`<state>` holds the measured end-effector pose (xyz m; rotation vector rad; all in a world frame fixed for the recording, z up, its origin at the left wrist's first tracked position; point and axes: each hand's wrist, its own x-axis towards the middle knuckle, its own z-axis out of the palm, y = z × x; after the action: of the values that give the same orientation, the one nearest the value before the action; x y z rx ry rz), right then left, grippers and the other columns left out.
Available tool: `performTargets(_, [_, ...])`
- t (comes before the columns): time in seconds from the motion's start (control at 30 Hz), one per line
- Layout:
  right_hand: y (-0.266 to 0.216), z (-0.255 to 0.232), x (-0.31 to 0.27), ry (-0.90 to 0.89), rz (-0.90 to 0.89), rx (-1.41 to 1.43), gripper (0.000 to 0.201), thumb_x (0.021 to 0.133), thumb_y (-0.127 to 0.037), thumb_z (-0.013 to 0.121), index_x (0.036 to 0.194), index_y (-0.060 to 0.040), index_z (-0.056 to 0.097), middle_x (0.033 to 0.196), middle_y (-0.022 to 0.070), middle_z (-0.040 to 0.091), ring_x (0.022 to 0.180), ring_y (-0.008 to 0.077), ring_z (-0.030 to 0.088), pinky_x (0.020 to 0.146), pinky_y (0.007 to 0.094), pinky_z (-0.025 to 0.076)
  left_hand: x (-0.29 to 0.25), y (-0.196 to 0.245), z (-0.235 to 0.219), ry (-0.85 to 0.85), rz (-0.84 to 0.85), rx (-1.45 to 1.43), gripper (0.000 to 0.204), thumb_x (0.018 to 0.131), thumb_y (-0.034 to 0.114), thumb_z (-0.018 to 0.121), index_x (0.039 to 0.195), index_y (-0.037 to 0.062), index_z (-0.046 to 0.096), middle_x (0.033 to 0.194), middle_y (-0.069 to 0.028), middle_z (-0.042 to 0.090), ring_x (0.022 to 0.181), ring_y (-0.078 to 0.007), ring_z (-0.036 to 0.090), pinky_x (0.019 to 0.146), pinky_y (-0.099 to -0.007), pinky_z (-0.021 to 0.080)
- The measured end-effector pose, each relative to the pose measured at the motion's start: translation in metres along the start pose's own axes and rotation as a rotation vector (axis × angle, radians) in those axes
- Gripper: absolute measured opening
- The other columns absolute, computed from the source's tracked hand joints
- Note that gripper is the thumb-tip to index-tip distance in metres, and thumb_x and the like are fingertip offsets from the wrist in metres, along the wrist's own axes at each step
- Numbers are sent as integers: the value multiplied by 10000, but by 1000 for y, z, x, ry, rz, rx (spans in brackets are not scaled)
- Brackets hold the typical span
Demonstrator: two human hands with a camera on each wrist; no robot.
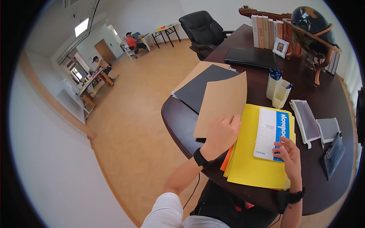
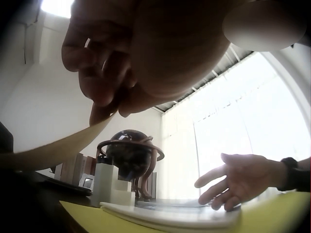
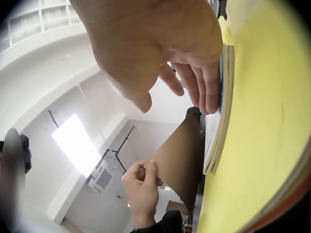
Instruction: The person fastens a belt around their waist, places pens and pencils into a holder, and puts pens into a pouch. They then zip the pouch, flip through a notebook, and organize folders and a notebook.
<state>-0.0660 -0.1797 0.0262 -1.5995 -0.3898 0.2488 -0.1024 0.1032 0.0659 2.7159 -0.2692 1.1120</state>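
Observation:
A brown sheet or folder (image 1: 224,97) is pinched at its near edge by my left hand (image 1: 222,133), partly over a dark folder (image 1: 203,81); the left wrist view shows the brown piece (image 2: 63,145) raised and bent from the left fingertips. My right hand (image 1: 289,155) has its fingers loosely spread at the lower right of a blue and white notepad (image 1: 265,133), which lies on yellow folders (image 1: 243,167). In the right wrist view the right fingertips are against or just above the notepad (image 3: 221,121); contact is hard to tell.
On the dark desk (image 1: 243,34) stand a closed laptop (image 1: 249,57), pen holders (image 1: 280,91), books (image 1: 266,32), a photo frame (image 1: 280,47) and a globe (image 1: 311,28). Mesh pouches (image 1: 306,121) lie at right. A black chair (image 1: 203,32) is behind; two people sit at distant tables.

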Motion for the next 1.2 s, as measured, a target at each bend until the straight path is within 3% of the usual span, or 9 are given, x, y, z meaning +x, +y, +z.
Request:
performTargets(0.27, [-7, 9, -5, -91, 117, 215, 445, 1051, -224, 482, 1412, 29, 419, 1201, 210, 634, 1003, 239, 688, 874, 331, 569, -16, 42, 9, -41, 45, -137, 132, 883, 161, 692, 877, 50, 622, 761, -90, 653, 665, -271, 648, 597, -359, 507])
performTargets(0.37, [-6, 10, -6, -104, 109, 220, 482, 1042, -245, 508, 1424, 34, 410, 1215, 217, 632, 1017, 244, 685, 897, 345, 565, -19, 41, 19, -239, -55, -224, 206, 895, 249, 698, 917, 51, 644, 787, -106, 660, 721, -291, 659, 642, -384, 521])
performTargets(0.47, [-9, 9, -7, -101, 104, 197, 477, 1042, -241, 508, 1424, 28, 411, 1215, 213, 629, 1025, 244, 680, 893, 339, 561, -23, 26, 19, -373, -208, -247, 325, 897, 365, 698, 976, 52, 666, 840, -136, 667, 804, -317, 668, 706, -404, 533])
performTargets(0.57, [-10, 7, -7, -92, 85, 186, 468, 1042, -237, 509, 1417, 28, 419, 1206, 210, 633, 1013, 234, 678, 878, 328, 559, -18, -1, -5, -374, -215, -287, 450, 898, 471, 673, 1020, 37, 671, 914, -162, 676, 866, -353, 665, 756, -410, 538])
performTargets(0.77, [-8, 8, -6, -97, 69, 186, 440, 1032, -201, 519, 1395, 34, 438, 1177, 188, 645, 967, 195, 674, 848, 299, 552, -18, -82, -2, -490, -560, 199, 713, 875, 649, 597, 1015, -47, 665, 963, -234, 692, 864, -406, 695, 753, -477, 563])
performTargets(0.97, [-9, 7, -6, -94, 91, 175, 415, 1021, -150, 527, 1382, 37, 446, 1148, 160, 653, 932, 171, 665, 829, 287, 548, -14, -114, 4, -703, -786, 230, 740, 799, 673, 671, 1001, -40, 691, 1000, -242, 712, 914, -391, 707, 776, -457, 569])
performTargets(1.2, [-8, 7, -6, -106, 76, 170, 401, 1008, -135, 546, 1365, 30, 469, 1138, 156, 653, 924, 167, 664, 822, 276, 545, -6, -106, 2, -761, -875, 97, 679, 788, 616, 701, 999, -29, 703, 1005, -237, 716, 927, -381, 707, 793, -446, 567])
